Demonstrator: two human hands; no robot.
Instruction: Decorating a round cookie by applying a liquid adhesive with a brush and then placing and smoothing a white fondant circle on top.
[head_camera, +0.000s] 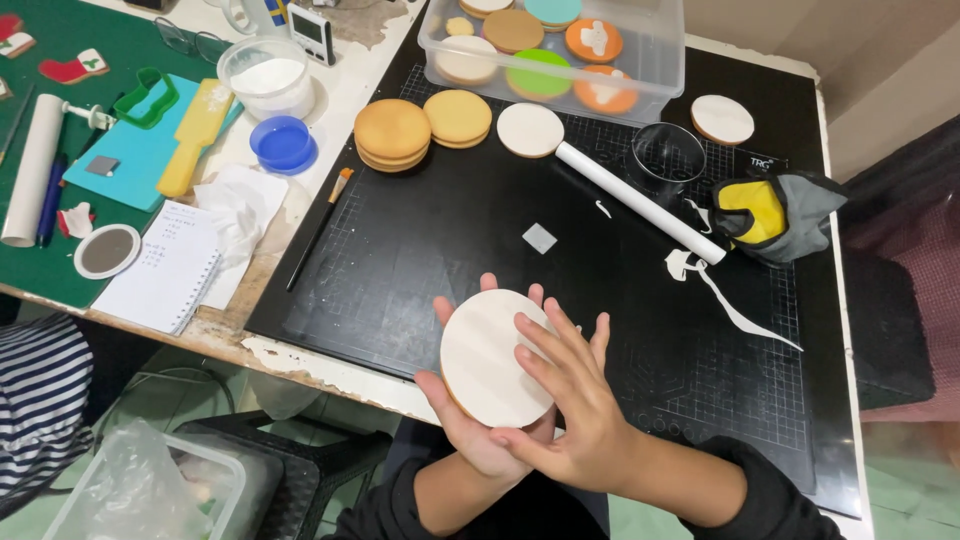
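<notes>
**Holding a white-topped cookie over the black mat**

Cradling the round cookie (495, 358), my left hand (478, 425) is mostly hidden beneath it, fingertips curling past its far edge. My right hand (572, 400) lies open, fingers flat on its smooth white icing. I see a tan baked rim beneath. Beyond the hands lie the gridded mat (420, 250) and a white rolling pin (640, 202).

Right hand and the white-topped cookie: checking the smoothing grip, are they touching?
Touching. The head view shows the right hand fingers lying flat on the white-topped cookie, cradled by the left hand.
</notes>
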